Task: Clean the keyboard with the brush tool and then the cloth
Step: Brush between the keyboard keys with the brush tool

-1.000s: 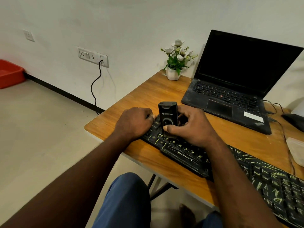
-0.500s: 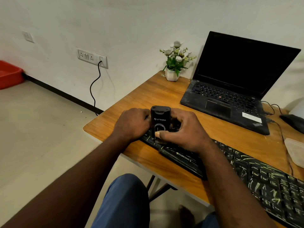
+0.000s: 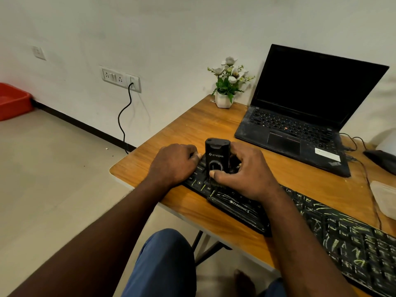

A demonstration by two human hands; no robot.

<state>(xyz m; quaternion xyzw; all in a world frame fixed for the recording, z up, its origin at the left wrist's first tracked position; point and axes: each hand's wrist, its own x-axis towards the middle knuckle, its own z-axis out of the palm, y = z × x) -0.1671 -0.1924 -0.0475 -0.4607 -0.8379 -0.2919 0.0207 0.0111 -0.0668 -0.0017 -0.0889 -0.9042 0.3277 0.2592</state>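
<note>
A long black keyboard (image 3: 334, 230) with green key markings lies slanted along the wooden desk's near edge. My right hand (image 3: 246, 174) grips a black brush tool (image 3: 217, 156) that stands upright on the keyboard's left end, bristles down on the keys. My left hand (image 3: 173, 163) rests curled on the keyboard's left corner, pressing on it with nothing held inside. A pale cloth (image 3: 384, 198) lies at the desk's right edge, partly cut off by the frame.
An open black laptop (image 3: 300, 116) stands at the back of the wooden desk (image 3: 205, 125), with a small white flower pot (image 3: 224, 99) to its left. A black mouse (image 3: 381, 160) and cables lie at the far right. A red tub (image 3: 12, 99) sits on the floor.
My right hand has slid the brush tool left along the keyboard towards my left hand. The left hand stays on the keyboard's corner.
</note>
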